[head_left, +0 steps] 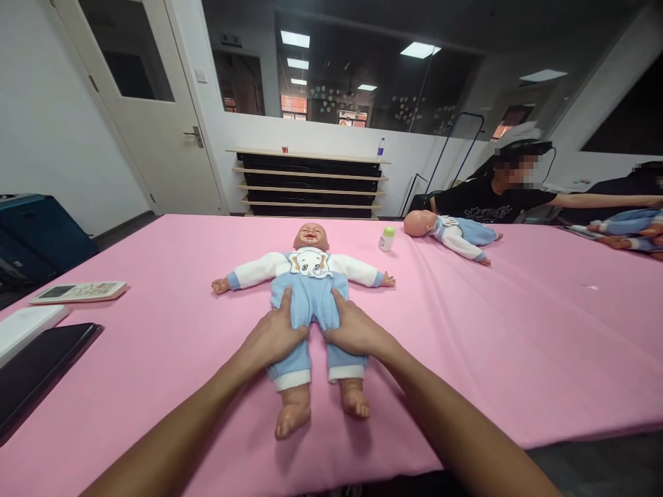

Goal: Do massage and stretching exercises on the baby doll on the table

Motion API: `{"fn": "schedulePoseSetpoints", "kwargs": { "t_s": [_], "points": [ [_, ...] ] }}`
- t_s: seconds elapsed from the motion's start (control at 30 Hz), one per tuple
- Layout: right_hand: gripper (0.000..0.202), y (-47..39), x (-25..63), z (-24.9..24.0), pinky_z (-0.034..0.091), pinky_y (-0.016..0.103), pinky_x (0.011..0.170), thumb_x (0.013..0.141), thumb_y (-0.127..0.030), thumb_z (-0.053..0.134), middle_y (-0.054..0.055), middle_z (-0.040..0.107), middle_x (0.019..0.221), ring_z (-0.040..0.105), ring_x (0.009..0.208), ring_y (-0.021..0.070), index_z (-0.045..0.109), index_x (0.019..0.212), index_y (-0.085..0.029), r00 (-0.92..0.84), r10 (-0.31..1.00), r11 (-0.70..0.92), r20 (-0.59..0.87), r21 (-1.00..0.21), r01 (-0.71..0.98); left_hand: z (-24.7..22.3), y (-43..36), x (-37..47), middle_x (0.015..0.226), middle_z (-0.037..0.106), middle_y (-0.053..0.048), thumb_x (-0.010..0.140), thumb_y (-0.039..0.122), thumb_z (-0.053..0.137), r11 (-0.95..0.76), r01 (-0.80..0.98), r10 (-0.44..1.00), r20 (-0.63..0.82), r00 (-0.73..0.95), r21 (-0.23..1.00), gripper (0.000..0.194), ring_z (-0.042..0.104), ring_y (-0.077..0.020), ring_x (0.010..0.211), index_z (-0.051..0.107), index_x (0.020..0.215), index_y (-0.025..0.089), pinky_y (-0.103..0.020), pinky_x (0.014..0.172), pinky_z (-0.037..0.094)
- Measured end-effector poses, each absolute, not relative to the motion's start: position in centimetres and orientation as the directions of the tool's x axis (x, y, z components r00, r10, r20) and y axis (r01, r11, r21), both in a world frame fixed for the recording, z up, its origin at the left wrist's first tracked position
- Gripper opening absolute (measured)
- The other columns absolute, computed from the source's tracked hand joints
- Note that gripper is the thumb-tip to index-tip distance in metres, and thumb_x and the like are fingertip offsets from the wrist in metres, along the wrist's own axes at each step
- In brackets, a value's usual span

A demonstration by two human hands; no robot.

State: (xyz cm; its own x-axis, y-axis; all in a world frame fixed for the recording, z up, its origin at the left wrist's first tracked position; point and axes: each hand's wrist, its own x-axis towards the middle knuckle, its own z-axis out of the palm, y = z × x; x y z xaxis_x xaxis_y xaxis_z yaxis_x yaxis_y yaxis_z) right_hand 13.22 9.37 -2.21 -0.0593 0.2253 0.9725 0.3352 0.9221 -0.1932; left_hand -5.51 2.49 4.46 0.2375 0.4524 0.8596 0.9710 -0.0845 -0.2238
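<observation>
A baby doll (pixel 313 286) lies on its back on the pink cloth, arms spread wide and feet toward me. It wears a blue and white romper with an elephant face on the chest. My left hand (pixel 280 331) is wrapped round the doll's thigh on the left side, thumb on top along the hip. My right hand (pixel 357 328) grips the other thigh in the same way. Parts of the fingers are hidden beneath the legs. Beyond the doll's arm on the right stands a small white bottle (pixel 386 239) with a green cap.
A second doll (pixel 450 231) lies at the back right, near a person in a black shirt (pixel 481 200). At the left are a calculator-like device (pixel 80 292), a white box (pixel 28 328) and a black tablet-like object (pixel 46 366). Pink cloth (pixel 497 345) covers the table.
</observation>
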Motion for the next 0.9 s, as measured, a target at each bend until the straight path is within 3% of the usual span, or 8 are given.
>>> {"fn": "schedulePoseSetpoints", "kwargs": {
  "t_s": [0.13, 0.23, 0.33, 0.43, 0.5, 0.6, 0.77, 0.9],
  "points": [
    [0.085, 9.3, 13.2, -2.9, 0.046, 0.039, 0.090, 0.075, -0.043, 0.064, 0.013, 0.054, 0.129, 0.057, 0.111, 0.0287, 0.026, 0.148, -0.023, -0.051, 0.162, 0.946, 0.985, -0.141, 0.291, 4.3, 2.6, -5.7, 0.115, 0.065, -0.016, 0.082, 0.053, 0.048, -0.127, 0.975, 0.444, 0.868, 0.222, -0.184, 0.092, 0.066, -0.0333, 0.096, 0.000, 0.154, 0.020, -0.037, 0.076, 0.048],
    [0.094, 9.3, 13.1, -3.3, 0.044, 0.046, 0.096, 0.074, -0.051, 0.064, 0.017, 0.047, 0.137, 0.052, 0.119, 0.0336, 0.020, 0.151, -0.022, -0.015, 0.220, 0.924, 0.975, -0.203, 0.323, 3.9, 2.5, -5.7, 0.114, 0.064, -0.018, 0.085, 0.060, 0.041, -0.063, 0.977, 0.401, 0.891, 0.212, -0.204, 0.088, 0.064, -0.0377, 0.099, 0.004, 0.154, 0.019, -0.046, 0.079, 0.048],
    [0.092, 9.1, 12.8, -3.4, 0.032, 0.049, 0.110, 0.077, -0.052, 0.060, 0.016, 0.028, 0.151, 0.031, 0.139, 0.0339, 0.017, 0.152, -0.021, 0.143, 0.122, 0.910, 0.982, -0.168, 0.378, 4.1, 2.4, -5.9, 0.135, 0.049, -0.021, 0.087, 0.061, 0.037, -0.032, 0.951, 0.110, 0.945, 0.309, -0.307, 0.080, 0.049, -0.0397, 0.123, 0.018, 0.152, 0.019, -0.055, 0.096, 0.041],
    [0.086, 9.1, 12.2, -3.3, 0.015, 0.047, 0.120, 0.081, -0.045, 0.057, 0.009, 0.010, 0.159, 0.005, 0.148, 0.0283, 0.016, 0.152, -0.023, 0.174, -0.031, 0.893, 0.984, -0.051, 0.447, 4.5, 3.3, -6.7, 0.155, 0.022, -0.012, 0.091, 0.052, 0.039, -0.096, 0.859, -0.138, 0.861, 0.489, -0.503, 0.074, 0.021, -0.0310, 0.144, 0.016, 0.153, 0.021, -0.051, 0.115, 0.024],
    [0.084, 9.4, 11.8, -3.3, 0.013, 0.050, 0.120, 0.081, -0.043, 0.056, 0.009, 0.005, 0.159, 0.003, 0.148, 0.0295, 0.016, 0.152, -0.023, 0.014, 0.013, 0.898, 1.000, -0.018, 0.439, 4.5, 4.6, -7.3, 0.158, 0.016, -0.007, 0.093, 0.048, 0.038, -0.136, 0.775, -0.038, 0.785, 0.618, -0.617, 0.068, 0.012, -0.0275, 0.147, 0.017, 0.153, 0.023, -0.050, 0.118, 0.019],
    [0.082, 9.9, 11.2, -3.3, 0.014, 0.052, 0.119, 0.081, -0.039, 0.054, 0.011, 0.005, 0.159, 0.004, 0.148, 0.0307, 0.016, 0.152, -0.020, -0.132, 0.106, 0.907, 0.986, -0.042, 0.420, 4.1, 6.2, -7.8, 0.158, 0.016, -0.007, 0.094, 0.046, 0.036, -0.162, 0.725, 0.152, 0.709, 0.688, -0.669, 0.064, 0.011, -0.0289, 0.147, 0.021, 0.152, 0.023, -0.054, 0.116, 0.021],
    [0.081, 10.0, 10.9, -3.2, 0.008, 0.048, 0.121, 0.082, -0.035, 0.052, 0.011, 0.006, 0.159, 0.001, 0.148, 0.0265, 0.017, 0.152, -0.015, -0.034, 0.035, 0.889, 0.999, -0.016, 0.458, 3.5, 6.1, -7.3, 0.159, 0.007, -0.011, 0.092, 0.046, 0.040, -0.115, 0.773, 0.053, 0.773, 0.632, -0.624, 0.073, 0.006, -0.0293, 0.147, 0.012, 0.154, 0.019, -0.055, 0.117, 0.016],
    [0.081, 10.2, 11.1, -3.0, 0.012, 0.044, 0.122, 0.079, -0.033, 0.053, 0.011, 0.009, 0.159, 0.005, 0.148, 0.0252, 0.020, 0.151, -0.015, -0.148, 0.029, 0.912, 0.989, 0.034, 0.409, 3.4, 5.8, -7.1, 0.159, 0.011, -0.009, 0.092, 0.043, 0.039, -0.128, 0.738, 0.183, 0.715, 0.675, -0.663, 0.068, 0.009, -0.0283, 0.147, 0.016, 0.153, 0.022, -0.055, 0.117, 0.017]
  ]
}}
